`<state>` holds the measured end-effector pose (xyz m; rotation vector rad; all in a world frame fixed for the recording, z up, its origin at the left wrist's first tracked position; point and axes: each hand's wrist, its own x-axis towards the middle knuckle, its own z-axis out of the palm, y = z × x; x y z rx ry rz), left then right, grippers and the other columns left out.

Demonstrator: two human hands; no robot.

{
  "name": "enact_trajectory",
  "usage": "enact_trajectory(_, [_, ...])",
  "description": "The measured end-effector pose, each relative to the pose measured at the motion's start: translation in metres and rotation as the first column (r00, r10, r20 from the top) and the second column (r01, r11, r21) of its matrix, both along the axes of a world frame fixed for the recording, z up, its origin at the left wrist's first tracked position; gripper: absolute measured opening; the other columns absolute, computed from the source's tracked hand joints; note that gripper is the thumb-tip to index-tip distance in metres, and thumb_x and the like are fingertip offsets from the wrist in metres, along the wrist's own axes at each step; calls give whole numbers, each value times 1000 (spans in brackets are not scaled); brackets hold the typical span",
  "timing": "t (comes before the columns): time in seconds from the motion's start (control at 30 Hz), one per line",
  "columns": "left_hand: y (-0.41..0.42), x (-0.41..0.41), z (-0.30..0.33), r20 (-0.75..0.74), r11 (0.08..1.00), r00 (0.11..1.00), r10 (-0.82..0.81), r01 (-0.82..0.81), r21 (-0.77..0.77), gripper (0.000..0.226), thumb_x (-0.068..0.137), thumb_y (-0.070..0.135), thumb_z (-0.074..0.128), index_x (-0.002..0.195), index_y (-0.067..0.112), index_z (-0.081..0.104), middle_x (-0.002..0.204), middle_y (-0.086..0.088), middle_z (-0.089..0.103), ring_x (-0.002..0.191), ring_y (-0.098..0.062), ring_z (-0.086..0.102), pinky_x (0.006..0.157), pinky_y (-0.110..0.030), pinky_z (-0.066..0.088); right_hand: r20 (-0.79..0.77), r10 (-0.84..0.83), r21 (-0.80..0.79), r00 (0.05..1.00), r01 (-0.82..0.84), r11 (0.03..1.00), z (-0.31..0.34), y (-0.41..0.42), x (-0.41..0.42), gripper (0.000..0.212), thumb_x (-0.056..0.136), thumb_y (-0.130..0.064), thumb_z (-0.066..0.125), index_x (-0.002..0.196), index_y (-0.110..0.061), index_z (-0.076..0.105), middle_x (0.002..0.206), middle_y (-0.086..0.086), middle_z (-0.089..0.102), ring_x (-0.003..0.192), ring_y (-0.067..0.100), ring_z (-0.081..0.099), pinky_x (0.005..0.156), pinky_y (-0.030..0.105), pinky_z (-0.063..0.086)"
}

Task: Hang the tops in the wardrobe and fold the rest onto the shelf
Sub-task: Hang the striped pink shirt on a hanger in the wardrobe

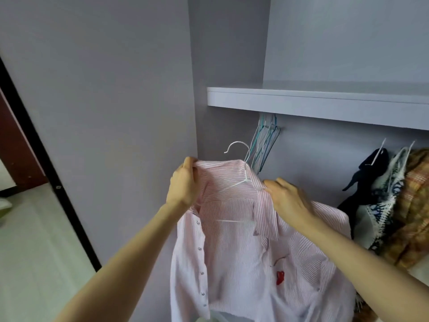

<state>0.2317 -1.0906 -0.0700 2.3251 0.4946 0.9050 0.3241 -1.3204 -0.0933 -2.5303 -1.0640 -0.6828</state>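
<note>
The grey wardrobe (pixel 139 89) filled most of the view, and its white shelf (pixel 301 102) ran across the upper right of the opening. Below that shelf, and towards its left end, a pink striped shirt (pixel 243 252) was held up in front of the wardrobe's back wall, its front open, a row of buttons down its left edge and a small red mark low on its right side. Under the right end of the shelf hung a cluster of garments (pixel 394 205), dark, white-and-blue patterned and orange plaid, well apart from the shirt's collar but close to its right sleeve. Just under the shelf's left part a bunch of empty wire hangers (pixel 264 142), blue and white, hung together, just behind the shirt's collar. The left hand (pixel 183 184) gripped the collar's left corner, fingers curled round the fabric. The right hand (pixel 285 196) lay on the right shoulder of the shirt, its fingers seemingly pinching the cloth at the collar, though the fingertips were hard to make out. A white hanger (pixel 243 180) sat inside the shirt's neck, its hook rising free above the collar and below the shelf, caught on nothing.
</note>
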Motion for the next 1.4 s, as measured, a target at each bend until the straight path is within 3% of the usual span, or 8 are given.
enact_trajectory(0.2, [-3,-6,-1,104,996,994,-22,13,84,30,95,7,35,121,14,50,109,-12,63,93,-39,57,76,-40,46,30,-43,7,999,42,999,4,1,-2,27,83,6,53,104,-7,65,85,14,56,70,40,58,56,35,40])
enact_trajectory(0.43, [26,-22,-17,-397,870,915,78,132,474,77,79,66,55,138,22,33,124,-3,55,94,-40,63,72,-42,49,239,-6,20,971,1,1000,30,-3,-1,42,54,19,73,90,-3,71,64,14,53,51,31,57,38,30,41])
enact_trajectory(0.67, [30,-27,-25,-423,720,791,442,-32,693,44,91,12,45,132,20,33,115,-4,51,93,-30,66,60,-34,40,372,74,-93,925,-42,995,28,6,-6,47,46,13,79,86,-11,73,62,7,54,51,23,55,43,19,23])
enact_trajectory(0.83, [16,-19,-17,-427,952,892,148,-11,307,34,86,18,56,116,15,41,113,-10,55,94,-39,59,69,-39,42,235,-18,40,972,9,999,24,11,1,41,53,16,74,87,-8,72,63,11,52,52,29,57,42,23,30])
enact_trajectory(0.93, [2,-18,-16,-527,981,838,-142,191,38,66,80,46,68,131,19,37,125,-5,50,111,-30,53,90,-38,45,86,-18,192,996,1,981,15,8,8,16,74,5,71,88,-4,70,73,14,59,61,36,60,48,35,44])
enact_trajectory(1.13, [-13,-16,0,-106,936,965,-240,259,240,65,85,45,62,141,19,40,139,-1,40,124,-23,40,105,-43,35,-57,94,360,994,-67,930,9,7,13,14,84,-14,70,92,-4,68,85,9,67,74,31,62,64,33,44])
enact_trajectory(1.23, [-35,-3,11,-99,897,921,-377,389,210,53,91,38,59,137,13,47,131,-5,52,117,-23,50,101,-41,39,-130,140,407,982,-77,910,12,11,8,14,83,-18,70,91,-6,68,83,7,66,74,27,59,66,34,44])
enact_trajectory(1.4, [-66,19,32,292,833,848,-443,510,-216,25,100,14,43,82,12,60,71,5,64,65,-3,60,62,-20,45,-208,254,387,945,-159,908,9,11,-2,16,87,-15,66,99,-6,69,87,3,64,79,22,61,75,32,44])
